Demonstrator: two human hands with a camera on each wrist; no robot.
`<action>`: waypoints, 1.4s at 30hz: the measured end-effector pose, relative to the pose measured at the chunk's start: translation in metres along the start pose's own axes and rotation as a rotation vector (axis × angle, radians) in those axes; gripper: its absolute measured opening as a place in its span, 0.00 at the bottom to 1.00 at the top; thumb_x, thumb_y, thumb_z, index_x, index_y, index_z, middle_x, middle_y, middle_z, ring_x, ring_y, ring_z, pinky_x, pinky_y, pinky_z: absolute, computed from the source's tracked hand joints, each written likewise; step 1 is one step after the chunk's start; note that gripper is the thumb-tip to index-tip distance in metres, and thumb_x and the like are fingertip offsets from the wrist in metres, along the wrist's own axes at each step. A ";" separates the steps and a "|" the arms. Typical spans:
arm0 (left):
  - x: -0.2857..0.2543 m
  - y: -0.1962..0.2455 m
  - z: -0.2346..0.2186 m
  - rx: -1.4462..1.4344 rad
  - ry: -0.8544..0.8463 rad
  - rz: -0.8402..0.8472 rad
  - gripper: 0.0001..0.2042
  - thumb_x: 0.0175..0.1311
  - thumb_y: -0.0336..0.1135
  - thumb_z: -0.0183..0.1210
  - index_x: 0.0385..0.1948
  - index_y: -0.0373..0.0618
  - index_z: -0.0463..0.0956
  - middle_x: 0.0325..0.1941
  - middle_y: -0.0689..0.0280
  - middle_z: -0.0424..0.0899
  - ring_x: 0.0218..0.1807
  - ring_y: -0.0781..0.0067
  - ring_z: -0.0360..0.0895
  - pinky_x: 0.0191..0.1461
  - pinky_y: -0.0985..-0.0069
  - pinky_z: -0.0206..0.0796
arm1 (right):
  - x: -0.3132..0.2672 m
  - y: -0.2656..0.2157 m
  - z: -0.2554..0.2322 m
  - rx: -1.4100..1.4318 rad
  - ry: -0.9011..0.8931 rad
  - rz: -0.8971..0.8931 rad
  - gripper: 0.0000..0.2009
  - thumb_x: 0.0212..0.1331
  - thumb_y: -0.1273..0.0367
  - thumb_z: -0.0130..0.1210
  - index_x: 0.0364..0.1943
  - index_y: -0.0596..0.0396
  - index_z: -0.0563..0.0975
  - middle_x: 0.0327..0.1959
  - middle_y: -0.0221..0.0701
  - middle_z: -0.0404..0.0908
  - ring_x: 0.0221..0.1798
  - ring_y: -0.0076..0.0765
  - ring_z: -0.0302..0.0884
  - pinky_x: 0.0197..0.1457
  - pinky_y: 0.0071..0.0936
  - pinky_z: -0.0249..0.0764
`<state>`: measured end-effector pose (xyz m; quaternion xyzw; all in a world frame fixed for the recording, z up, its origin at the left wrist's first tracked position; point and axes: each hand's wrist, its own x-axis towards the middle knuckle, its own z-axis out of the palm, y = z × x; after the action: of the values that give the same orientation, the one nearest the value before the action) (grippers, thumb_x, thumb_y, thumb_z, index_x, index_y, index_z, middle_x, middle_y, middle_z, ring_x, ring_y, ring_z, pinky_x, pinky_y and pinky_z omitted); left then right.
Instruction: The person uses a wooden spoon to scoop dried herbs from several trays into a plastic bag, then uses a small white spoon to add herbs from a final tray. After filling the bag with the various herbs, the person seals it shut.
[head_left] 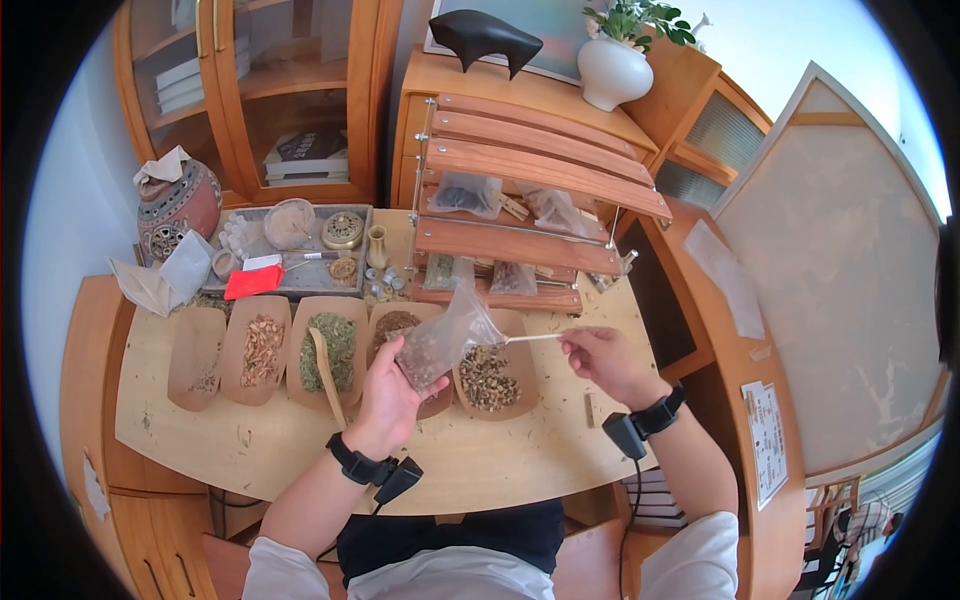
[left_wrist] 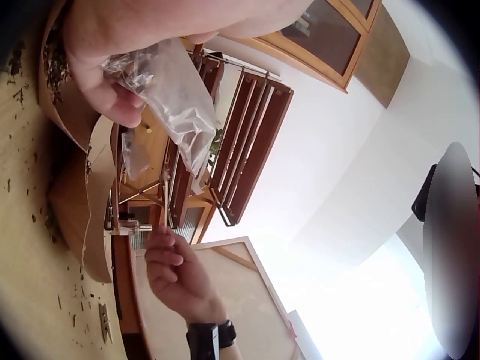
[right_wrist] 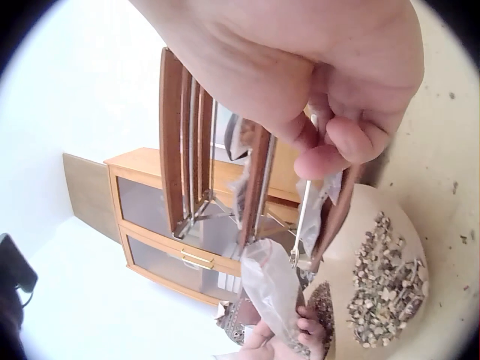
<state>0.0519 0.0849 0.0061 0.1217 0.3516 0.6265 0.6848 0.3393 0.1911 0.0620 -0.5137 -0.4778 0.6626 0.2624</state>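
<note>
My left hand (head_left: 388,405) holds a clear plastic bag (head_left: 440,345) with dried bits in its lower part, its upper end pointing right. In the left wrist view the bag (left_wrist: 176,105) lies against the fingers. My right hand (head_left: 605,362) pinches a thin pale stick (head_left: 535,338) whose far end is at the bag's upper end. The right wrist view shows the stick (right_wrist: 304,217) between thumb and fingers, with a small shaped tip by the bag (right_wrist: 270,281). Beneath the bag are paper trays, one with mixed chopped pieces (head_left: 488,380).
More trays of dried material (head_left: 262,350) stand to the left, a wooden scoop (head_left: 325,370) across one. Behind are a grey tray (head_left: 300,285) with small vessels and a slatted wooden rack (head_left: 500,240) holding bags. A small clip (head_left: 590,410) lies on the table (head_left: 250,460).
</note>
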 end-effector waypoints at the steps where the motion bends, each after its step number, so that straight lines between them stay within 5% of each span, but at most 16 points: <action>1: 0.000 0.000 0.000 0.001 0.000 -0.001 0.19 0.74 0.50 0.42 0.57 0.49 0.68 0.57 0.66 0.78 0.56 0.71 0.76 0.55 0.65 0.70 | -0.003 -0.009 0.000 0.003 0.014 -0.025 0.09 0.70 0.68 0.50 0.35 0.58 0.78 0.29 0.23 0.76 0.28 0.18 0.71 0.29 0.16 0.65; 9: -0.002 0.000 0.003 0.015 -0.054 -0.020 0.19 0.74 0.50 0.42 0.58 0.51 0.67 0.58 0.67 0.78 0.58 0.71 0.75 0.55 0.64 0.69 | -0.026 -0.056 0.029 -0.207 0.044 -0.201 0.11 0.71 0.67 0.50 0.36 0.61 0.79 0.32 0.26 0.79 0.29 0.19 0.73 0.29 0.17 0.67; 15: -0.004 0.002 0.003 0.001 -0.043 -0.012 0.19 0.74 0.50 0.43 0.57 0.51 0.67 0.58 0.67 0.77 0.58 0.72 0.74 0.55 0.65 0.69 | -0.027 -0.041 0.025 -0.233 0.172 -0.349 0.11 0.70 0.68 0.51 0.40 0.62 0.81 0.32 0.28 0.81 0.27 0.18 0.75 0.28 0.16 0.67; 23: 0.000 -0.001 0.000 -0.007 -0.026 -0.002 0.19 0.74 0.50 0.43 0.57 0.50 0.68 0.57 0.67 0.78 0.57 0.72 0.74 0.56 0.65 0.68 | -0.002 0.034 0.004 -0.453 0.101 -0.221 0.12 0.69 0.68 0.50 0.40 0.62 0.81 0.28 0.29 0.81 0.28 0.20 0.78 0.29 0.17 0.71; 32: 0.001 -0.001 0.000 -0.004 -0.023 -0.011 0.20 0.74 0.50 0.42 0.57 0.50 0.68 0.56 0.67 0.79 0.56 0.71 0.76 0.55 0.65 0.68 | 0.006 0.044 0.024 -0.179 -0.007 0.045 0.11 0.69 0.66 0.51 0.32 0.59 0.78 0.26 0.25 0.77 0.25 0.19 0.72 0.28 0.18 0.67; 42: 0.001 0.000 0.001 -0.003 -0.005 -0.005 0.19 0.74 0.50 0.42 0.57 0.49 0.68 0.56 0.66 0.79 0.55 0.71 0.76 0.54 0.66 0.70 | 0.001 0.036 0.011 0.017 -0.025 0.073 0.09 0.70 0.68 0.50 0.37 0.59 0.79 0.31 0.24 0.77 0.29 0.19 0.72 0.31 0.18 0.68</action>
<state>0.0524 0.0858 0.0066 0.1215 0.3493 0.6249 0.6875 0.3341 0.1737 0.0290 -0.5202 -0.4564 0.6820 0.2366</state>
